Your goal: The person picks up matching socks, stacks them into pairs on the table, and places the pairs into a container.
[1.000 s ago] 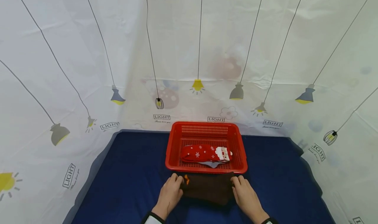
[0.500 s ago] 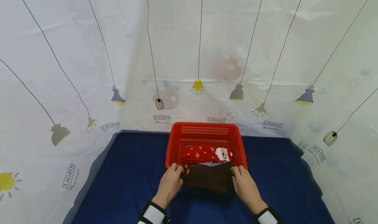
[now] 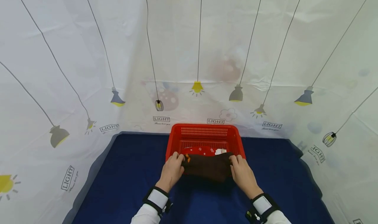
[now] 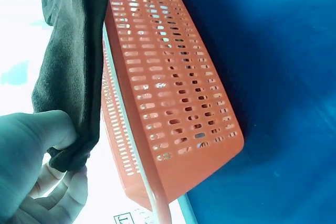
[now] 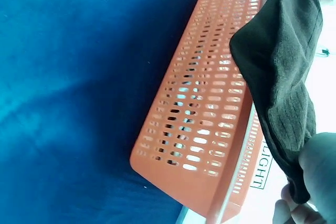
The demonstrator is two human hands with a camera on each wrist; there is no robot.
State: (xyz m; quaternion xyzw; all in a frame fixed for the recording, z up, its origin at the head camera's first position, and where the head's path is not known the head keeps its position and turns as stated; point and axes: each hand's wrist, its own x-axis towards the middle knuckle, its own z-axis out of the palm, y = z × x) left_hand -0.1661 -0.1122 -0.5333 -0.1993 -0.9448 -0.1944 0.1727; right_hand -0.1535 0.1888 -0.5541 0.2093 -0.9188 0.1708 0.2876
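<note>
A dark brown sock [image 3: 206, 166] with a small orange mark near its left end is stretched sideways between my two hands. My left hand [image 3: 171, 172] pinches the left end between thumb and fingers. At the other end, my right hand [image 3: 243, 174] grips the ribbed cuff. The sock is held up over the near rim of a red plastic basket [image 3: 203, 126], and its heel sags downward in the right wrist view. Inside the basket lies a red sock [image 3: 197, 150] with white snowflakes and a white patch, partly hidden behind the brown one.
The basket stands at the back of a dark blue cloth [image 3: 136, 171]. Behind and at both sides hangs a pale sheet [image 3: 177, 53] printed with lamps. Straps with small devices circle both wrists.
Both hands have moved forward with the brown sock, from in front of the basket to over its near rim. The sock now covers more of the red one.
</note>
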